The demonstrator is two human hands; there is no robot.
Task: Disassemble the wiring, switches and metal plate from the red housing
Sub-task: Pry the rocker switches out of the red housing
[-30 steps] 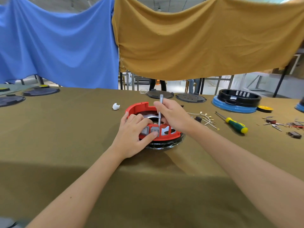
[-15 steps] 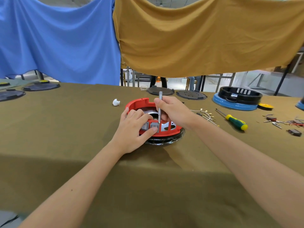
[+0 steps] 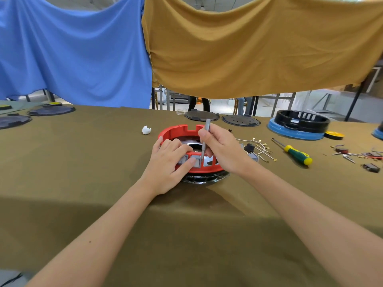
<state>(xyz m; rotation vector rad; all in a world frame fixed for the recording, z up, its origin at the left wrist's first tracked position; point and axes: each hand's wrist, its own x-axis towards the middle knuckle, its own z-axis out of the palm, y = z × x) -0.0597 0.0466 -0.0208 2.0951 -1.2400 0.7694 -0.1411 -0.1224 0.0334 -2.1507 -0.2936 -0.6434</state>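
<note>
The red housing (image 3: 178,131), a ring with notches, sits on a black base in the middle of the olive-covered table (image 3: 83,162). A shiny metal plate (image 3: 191,144) shows inside it. Grey switches (image 3: 196,160) sit in its near wall. My left hand (image 3: 167,164) grips the near rim, thumb pressing on a switch. My right hand (image 3: 221,150) pinches a thin grey screwdriver (image 3: 205,137) held upright, its tip down at the switch by the near wall.
A loose bundle of white wires (image 3: 261,148) and a green-yellow screwdriver (image 3: 296,154) lie right of the housing. Small dark parts (image 3: 356,156) lie far right. A black housing on a blue base (image 3: 300,125), black discs (image 3: 202,116) and a white scrap (image 3: 146,130) lie further back.
The hands and the housing hold nearly the same pose; the grey screwdriver stays upright at the switch. The view has shifted slightly.
</note>
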